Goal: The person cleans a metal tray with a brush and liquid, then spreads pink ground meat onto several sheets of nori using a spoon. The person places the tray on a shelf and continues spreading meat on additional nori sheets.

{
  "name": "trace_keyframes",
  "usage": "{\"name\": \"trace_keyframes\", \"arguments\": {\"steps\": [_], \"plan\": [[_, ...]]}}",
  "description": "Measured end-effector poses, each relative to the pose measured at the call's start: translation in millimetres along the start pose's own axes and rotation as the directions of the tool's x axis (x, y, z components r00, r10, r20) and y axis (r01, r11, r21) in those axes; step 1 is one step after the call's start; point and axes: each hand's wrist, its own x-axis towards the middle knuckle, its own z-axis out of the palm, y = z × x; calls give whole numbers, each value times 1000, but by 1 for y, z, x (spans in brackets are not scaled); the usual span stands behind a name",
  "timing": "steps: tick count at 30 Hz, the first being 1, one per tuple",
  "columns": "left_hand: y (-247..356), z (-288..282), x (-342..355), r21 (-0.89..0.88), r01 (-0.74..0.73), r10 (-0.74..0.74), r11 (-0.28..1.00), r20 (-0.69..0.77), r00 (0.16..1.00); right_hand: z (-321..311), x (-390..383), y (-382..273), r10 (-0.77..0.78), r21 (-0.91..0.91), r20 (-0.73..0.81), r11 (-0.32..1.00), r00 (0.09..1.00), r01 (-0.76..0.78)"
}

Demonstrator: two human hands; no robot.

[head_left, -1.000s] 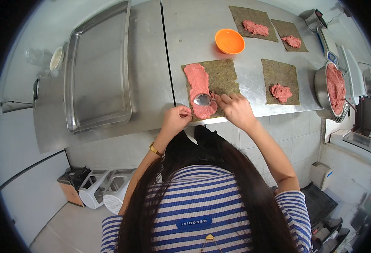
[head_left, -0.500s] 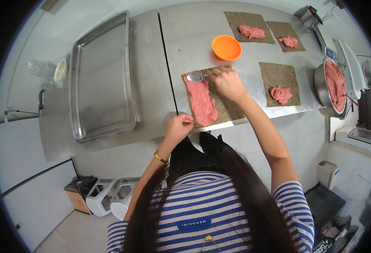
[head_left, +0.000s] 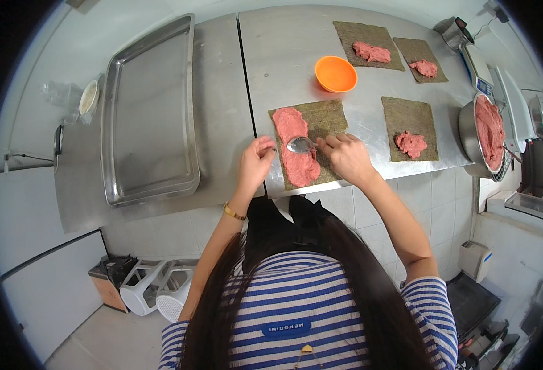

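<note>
My right hand (head_left: 348, 158) is closed round the handle of a metal spoon (head_left: 298, 145). The spoon's bowl rests on a long strip of pink minced meat (head_left: 300, 169). That strip lies along the left side of a dark green seaweed sheet (head_left: 333, 115), close to the table's front edge. Beside the sheet's left edge is my left hand (head_left: 257, 161), its fingers loosely curved and a little apart, with nothing plainly between them. Another seaweed sheet (head_left: 407, 113) to the right bears a small mound of minced meat (head_left: 411, 144).
An orange bowl (head_left: 336, 74) stands behind the sheet. Two more seaweed sheets with meat lie at the far right. A metal bowl (head_left: 470, 127) full of minced meat stands near a scale (head_left: 476, 69). On the left is a large metal tray (head_left: 151, 117).
The spoon and my right hand have come from the strip's far end toward me, to its middle. My left hand has left the sheet's near left corner and moved up along its edge.
</note>
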Motion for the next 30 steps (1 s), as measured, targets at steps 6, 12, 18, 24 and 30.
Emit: {"name": "trace_keyframes", "arguments": {"steps": [6,12,18,24,30], "plan": [[8,5,26,-101,34,-36,994,-24,999,22,20,16,84,-28,-65,996,994,-86],[9,8,35,-220,18,-36,975,-77,996,23,48,31,148,-120,-85,980,985,-157],[8,9,48,-286,36,-72,958,-114,991,12,56,29,145,-63,-126,986,981,-154],[10,7,50,-245,73,-93,967,-70,993,10,62,27,202,-105,-72,972,977,-208],[4,-14,11,-103,154,-132,983,195,972,-21,-3,39,171,16,16,985,985,-171]]}}
